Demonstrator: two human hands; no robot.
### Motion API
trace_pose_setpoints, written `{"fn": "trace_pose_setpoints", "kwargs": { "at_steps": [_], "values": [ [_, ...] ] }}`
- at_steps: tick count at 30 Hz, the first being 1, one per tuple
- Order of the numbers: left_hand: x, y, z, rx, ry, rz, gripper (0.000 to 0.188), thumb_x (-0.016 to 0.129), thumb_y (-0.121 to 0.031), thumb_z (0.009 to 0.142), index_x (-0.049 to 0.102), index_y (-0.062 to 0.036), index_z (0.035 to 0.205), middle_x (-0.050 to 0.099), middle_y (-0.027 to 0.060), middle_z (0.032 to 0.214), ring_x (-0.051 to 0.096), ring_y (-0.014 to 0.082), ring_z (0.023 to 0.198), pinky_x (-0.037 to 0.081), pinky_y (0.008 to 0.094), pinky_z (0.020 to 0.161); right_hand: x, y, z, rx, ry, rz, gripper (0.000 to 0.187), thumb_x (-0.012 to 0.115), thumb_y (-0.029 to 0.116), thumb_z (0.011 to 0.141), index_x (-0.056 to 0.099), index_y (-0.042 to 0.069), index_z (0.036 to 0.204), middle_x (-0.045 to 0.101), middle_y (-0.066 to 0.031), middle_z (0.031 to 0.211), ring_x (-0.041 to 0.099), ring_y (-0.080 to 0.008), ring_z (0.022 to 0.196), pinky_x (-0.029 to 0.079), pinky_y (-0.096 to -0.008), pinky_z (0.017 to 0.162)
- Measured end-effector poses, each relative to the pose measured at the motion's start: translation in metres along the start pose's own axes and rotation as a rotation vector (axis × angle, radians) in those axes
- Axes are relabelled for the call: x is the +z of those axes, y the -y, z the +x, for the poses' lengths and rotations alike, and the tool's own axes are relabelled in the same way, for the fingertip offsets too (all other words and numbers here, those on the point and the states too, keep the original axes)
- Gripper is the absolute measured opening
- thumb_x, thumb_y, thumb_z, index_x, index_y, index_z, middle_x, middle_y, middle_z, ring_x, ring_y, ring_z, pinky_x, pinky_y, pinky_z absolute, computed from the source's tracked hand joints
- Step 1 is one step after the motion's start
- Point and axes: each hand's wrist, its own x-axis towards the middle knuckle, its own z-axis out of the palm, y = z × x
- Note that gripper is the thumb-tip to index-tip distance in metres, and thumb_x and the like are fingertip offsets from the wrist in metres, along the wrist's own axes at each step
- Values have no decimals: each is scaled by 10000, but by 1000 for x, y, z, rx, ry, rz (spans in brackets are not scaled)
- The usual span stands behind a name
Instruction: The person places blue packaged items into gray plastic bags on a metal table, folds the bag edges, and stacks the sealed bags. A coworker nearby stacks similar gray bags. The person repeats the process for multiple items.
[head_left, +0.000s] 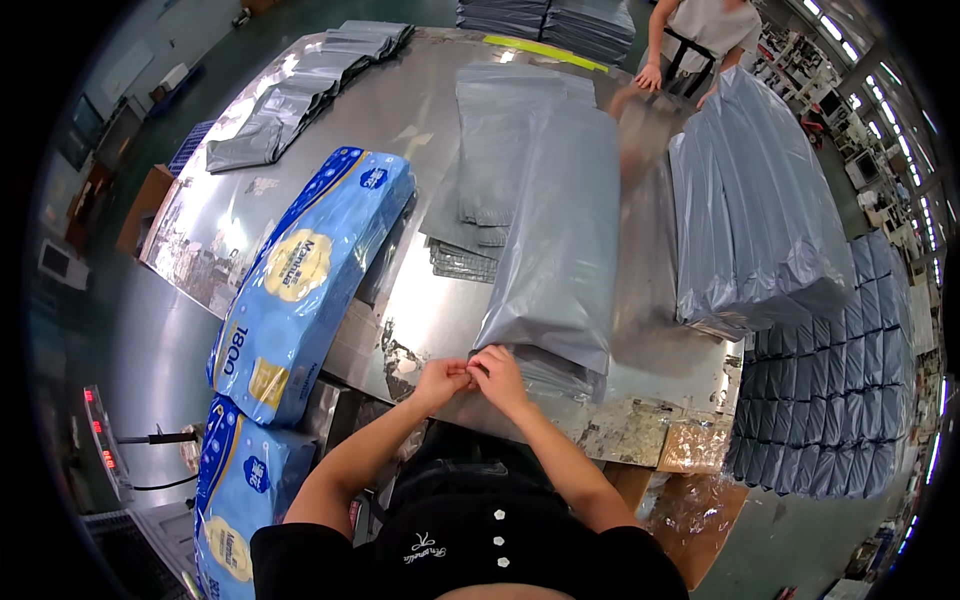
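Note:
A large grey plastic bag [560, 220] lies lengthwise on the metal table, its near end puffed up. At its near left corner my two hands meet, fingertips close together. My right hand [499, 378] is closed in a pinch on the bag's corner. Beside it my left hand [441, 383] is pinched too, but what is between its fingertips is too small to make out. Under and behind this bag lies a stack of flat grey bags [475, 140]. To the left rests a blue pack of tissue paper [305, 270] in clear wrap.
A second blue pack [240, 500] stands below the first. Filled grey bags [760, 220] stand on the table's right side, with a large stack [830, 390] beyond. Flat grey bags [300, 100] lie far left. Across the table a person [700, 40] works, arms partly blurred. An open cardboard box [695, 520] sits below the edge.

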Motion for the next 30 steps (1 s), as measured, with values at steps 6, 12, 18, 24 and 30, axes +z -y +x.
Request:
{"fn": "trace_pose_setpoints", "kwargs": {
  "at_steps": [6,12,18,24,30],
  "values": [
    [1,-8,-8,-41,-84,-1,323,570,126,831,461,75,1131,655,136,900,675,212,824,574,308,760,-12,10,-20,-40,-136,-120,107,661,120,773,592,66,833,551,-82,856,525,-289,849,402,-401,748],
    [16,-14,1,16,-39,145,377,565,123,843,404,53,1176,657,121,883,680,215,842,575,308,767,-16,8,-4,-81,-46,-203,106,686,140,776,613,71,809,577,-67,840,537,-272,844,392,-382,743],
    [8,-8,4,-61,-38,-19,359,541,131,852,381,51,1164,645,148,887,688,249,851,576,312,763,-49,-6,-42,228,-348,-74,49,648,87,829,617,52,813,608,-84,852,587,-259,828,452,-365,777],
    [-41,23,2,-29,-97,77,419,557,89,860,366,34,1229,647,157,890,688,257,816,575,323,740,-319,-75,-416,1366,-365,-890,543,573,527,843,633,25,1040,699,-101,791,636,-295,599,497,-449,528],
    [51,-105,20,1172,193,1237,562,722,-43,660,559,-63,1198,621,83,969,610,237,876,525,315,693,-314,-3,-325,683,-520,-1070,177,605,212,835,631,55,912,636,-108,822,602,-264,711,494,-386,621]
  ]
}}
